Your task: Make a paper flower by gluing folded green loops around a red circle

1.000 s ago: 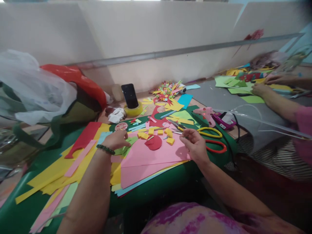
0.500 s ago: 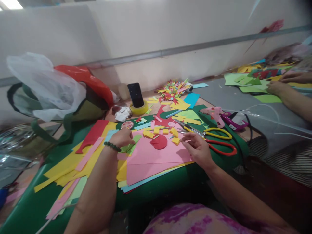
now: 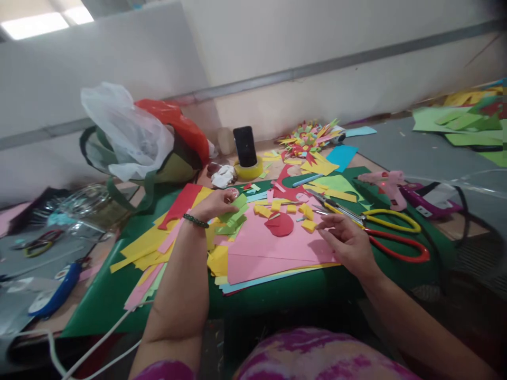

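Observation:
My left hand [image 3: 217, 205], with a green bead bracelet at the wrist, has curled fingers on light green paper strips [image 3: 233, 222] and seems to pinch one. Just beyond those fingers is a small round container [image 3: 232, 193], partly hidden. My right hand [image 3: 348, 240] is half closed, thumb and fingers together, with a slim pointed silver tool [image 3: 321, 212] showing at the fingertips. Close to them lies a folded yellow paper piece [image 3: 309, 226]; several similar ones form a row. A red paper circle [image 3: 282, 224] rests on a pink sheet [image 3: 261, 258] between my hands.
Large scissors [image 3: 392, 219] with yellow and red handles lie right of my right hand, near a pink glue gun [image 3: 384, 184]. Behind are a phone [image 3: 245, 146] on a yellow tape roll [image 3: 249, 168] and a spiky paper ornament [image 3: 311, 138]. A bag [image 3: 146, 153] stands left.
The view has swung left, so the table appears shifted right and the co-worker's hands are out of sight. My left fingers have risen slightly with the green strips. My right hand keeps its pose.

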The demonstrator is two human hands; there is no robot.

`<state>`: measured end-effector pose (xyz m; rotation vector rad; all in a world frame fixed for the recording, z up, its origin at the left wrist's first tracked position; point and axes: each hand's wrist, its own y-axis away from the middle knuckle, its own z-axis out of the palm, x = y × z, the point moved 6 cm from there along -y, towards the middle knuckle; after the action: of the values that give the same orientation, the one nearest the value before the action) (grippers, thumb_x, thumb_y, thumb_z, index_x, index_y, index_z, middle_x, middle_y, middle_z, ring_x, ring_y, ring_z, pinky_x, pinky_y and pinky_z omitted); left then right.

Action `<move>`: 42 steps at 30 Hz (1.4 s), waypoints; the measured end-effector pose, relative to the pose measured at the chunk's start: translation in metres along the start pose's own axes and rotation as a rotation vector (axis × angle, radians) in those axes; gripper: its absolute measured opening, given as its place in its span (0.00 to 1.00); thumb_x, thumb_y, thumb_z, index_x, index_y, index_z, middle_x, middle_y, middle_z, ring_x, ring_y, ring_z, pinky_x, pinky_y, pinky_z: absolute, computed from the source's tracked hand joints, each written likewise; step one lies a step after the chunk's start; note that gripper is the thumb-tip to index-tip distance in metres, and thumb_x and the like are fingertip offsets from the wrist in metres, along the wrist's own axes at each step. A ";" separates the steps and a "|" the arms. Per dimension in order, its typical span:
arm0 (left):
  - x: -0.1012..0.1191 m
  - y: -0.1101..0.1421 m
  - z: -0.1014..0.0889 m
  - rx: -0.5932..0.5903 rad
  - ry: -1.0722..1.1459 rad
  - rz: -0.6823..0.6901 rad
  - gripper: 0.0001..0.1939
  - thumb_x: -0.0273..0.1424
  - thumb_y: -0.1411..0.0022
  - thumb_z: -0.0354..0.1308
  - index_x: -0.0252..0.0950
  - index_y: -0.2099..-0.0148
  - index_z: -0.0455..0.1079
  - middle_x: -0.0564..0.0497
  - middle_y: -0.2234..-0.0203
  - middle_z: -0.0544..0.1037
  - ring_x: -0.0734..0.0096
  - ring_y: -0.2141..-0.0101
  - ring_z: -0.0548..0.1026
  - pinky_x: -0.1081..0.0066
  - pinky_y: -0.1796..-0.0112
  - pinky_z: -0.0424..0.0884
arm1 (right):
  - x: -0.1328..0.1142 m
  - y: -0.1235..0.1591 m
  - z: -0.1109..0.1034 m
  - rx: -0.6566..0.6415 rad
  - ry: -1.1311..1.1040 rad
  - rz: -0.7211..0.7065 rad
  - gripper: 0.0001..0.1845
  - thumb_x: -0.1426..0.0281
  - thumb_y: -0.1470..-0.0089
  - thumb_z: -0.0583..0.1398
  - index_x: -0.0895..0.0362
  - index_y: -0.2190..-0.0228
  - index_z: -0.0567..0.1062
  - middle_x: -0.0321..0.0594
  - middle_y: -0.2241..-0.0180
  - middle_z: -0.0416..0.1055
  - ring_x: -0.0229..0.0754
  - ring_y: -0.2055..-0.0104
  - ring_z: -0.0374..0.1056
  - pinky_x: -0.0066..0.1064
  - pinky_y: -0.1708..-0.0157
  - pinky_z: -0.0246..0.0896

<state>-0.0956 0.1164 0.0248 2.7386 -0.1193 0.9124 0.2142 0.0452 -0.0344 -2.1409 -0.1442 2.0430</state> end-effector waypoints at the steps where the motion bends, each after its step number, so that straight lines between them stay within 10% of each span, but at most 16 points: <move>1: 0.000 0.000 0.002 -0.038 -0.023 -0.001 0.13 0.39 0.56 0.63 0.35 0.73 0.68 0.55 0.79 0.68 0.73 0.76 0.67 0.74 0.76 0.61 | 0.000 0.000 0.000 -0.003 0.005 0.001 0.24 0.53 0.57 0.68 0.55 0.64 0.72 0.38 0.71 0.74 0.36 0.75 0.68 0.27 0.76 0.65; 9: -0.026 0.013 -0.037 0.220 -0.574 -0.470 0.20 0.48 0.45 0.56 0.37 0.65 0.76 0.42 0.63 0.80 0.55 0.59 0.76 0.70 0.67 0.68 | 0.003 0.000 0.001 -0.019 -0.005 0.025 0.27 0.51 0.58 0.68 0.55 0.63 0.72 0.38 0.71 0.73 0.35 0.77 0.66 0.25 0.82 0.59; 18: -0.034 0.002 -0.015 0.126 -0.549 -0.415 0.10 0.24 0.59 0.60 0.33 0.69 0.75 0.36 0.64 0.80 0.48 0.58 0.77 0.64 0.63 0.71 | 0.002 0.000 0.002 -0.036 0.007 0.022 0.25 0.53 0.57 0.68 0.56 0.62 0.72 0.38 0.72 0.72 0.34 0.77 0.65 0.25 0.80 0.60; 25: -0.013 0.015 -0.035 0.262 -0.282 -0.270 0.07 0.32 0.49 0.56 0.35 0.71 0.72 0.45 0.72 0.79 0.56 0.61 0.78 0.67 0.65 0.72 | 0.004 -0.001 0.005 -0.032 0.019 -0.017 0.24 0.54 0.54 0.66 0.57 0.61 0.71 0.38 0.72 0.72 0.34 0.78 0.65 0.25 0.81 0.60; 32: 0.054 0.027 0.017 -0.220 0.395 0.103 0.20 0.47 0.50 0.62 0.36 0.69 0.64 0.52 0.75 0.76 0.69 0.72 0.77 0.72 0.69 0.71 | -0.033 0.008 -0.028 0.118 0.245 -0.274 0.14 0.58 0.46 0.61 0.56 0.67 0.74 0.37 0.74 0.72 0.35 0.78 0.64 0.27 0.78 0.63; 37: 0.079 0.029 0.061 -0.489 0.245 0.196 0.17 0.45 0.48 0.60 0.36 0.69 0.66 0.56 0.78 0.70 0.74 0.76 0.70 0.74 0.72 0.67 | -0.052 0.003 -0.095 0.287 0.622 -0.194 0.20 0.53 0.45 0.57 0.56 0.74 0.74 0.36 0.80 0.70 0.38 0.78 0.65 0.29 0.76 0.60; 42: 0.097 0.038 0.090 -0.560 -0.131 0.349 0.11 0.39 0.44 0.53 0.37 0.72 0.65 0.53 0.76 0.71 0.72 0.74 0.67 0.74 0.72 0.63 | -0.033 -0.017 -0.140 0.350 1.122 0.028 0.23 0.50 0.45 0.56 0.57 0.62 0.76 0.49 0.61 0.76 0.52 0.57 0.71 0.39 0.61 0.64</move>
<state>0.0278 0.0563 0.0214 2.2756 -0.7713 0.6455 0.3526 0.0464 0.0070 -2.6372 0.3610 0.5563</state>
